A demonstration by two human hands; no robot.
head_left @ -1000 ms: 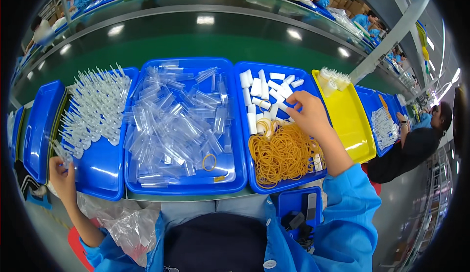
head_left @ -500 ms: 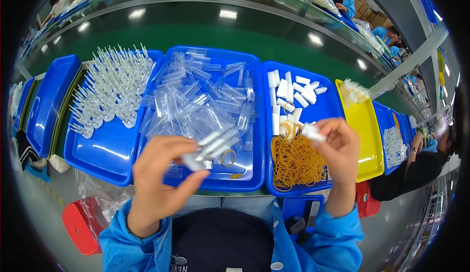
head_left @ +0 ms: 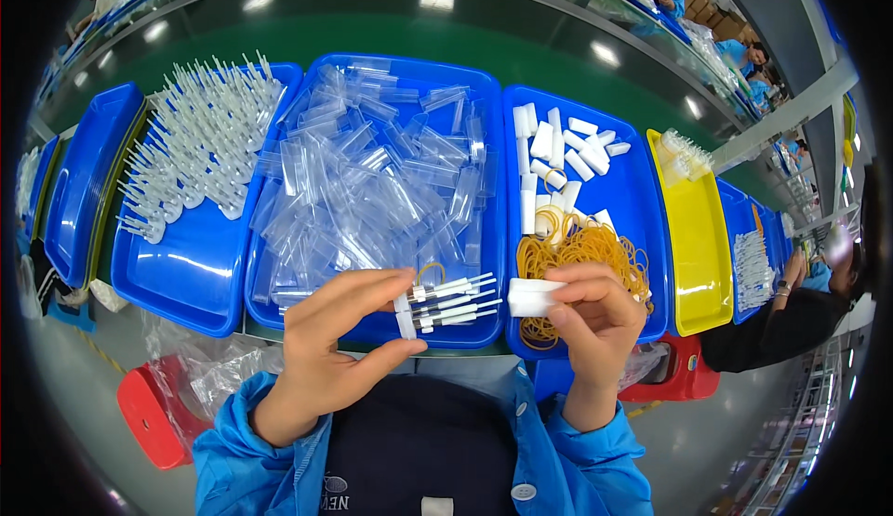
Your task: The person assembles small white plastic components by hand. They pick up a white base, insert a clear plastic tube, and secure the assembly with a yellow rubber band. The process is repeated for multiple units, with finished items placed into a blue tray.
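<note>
My left hand (head_left: 339,349) grips a small bunch of white plastic spiked pieces (head_left: 446,300) with their tips pointing right. My right hand (head_left: 595,321) holds a white rectangular block (head_left: 532,297) close to those tips, over the near edge of the trays. A yellow rubber band (head_left: 430,271) shows just above the bunch. Behind my hands lie three blue trays: the left one (head_left: 191,265) with rows of white spiked pieces (head_left: 191,144), the middle one (head_left: 409,330) full of clear plastic sleeves (head_left: 372,177), the right one (head_left: 633,191) with white blocks (head_left: 558,149) and a heap of rubber bands (head_left: 581,251).
A yellow tray (head_left: 693,237) with clear parts sits right of the blue trays, more blue trays at both ends. A red stool (head_left: 149,414) and clear bags (head_left: 200,367) are at lower left. Another person (head_left: 791,321) sits at right; a green conveyor (head_left: 372,42) runs behind.
My left hand came from the far left tray to the middle with a bunch of spiked pieces. My right hand lifted a white block from the right tray and brought it toward the bunch.
</note>
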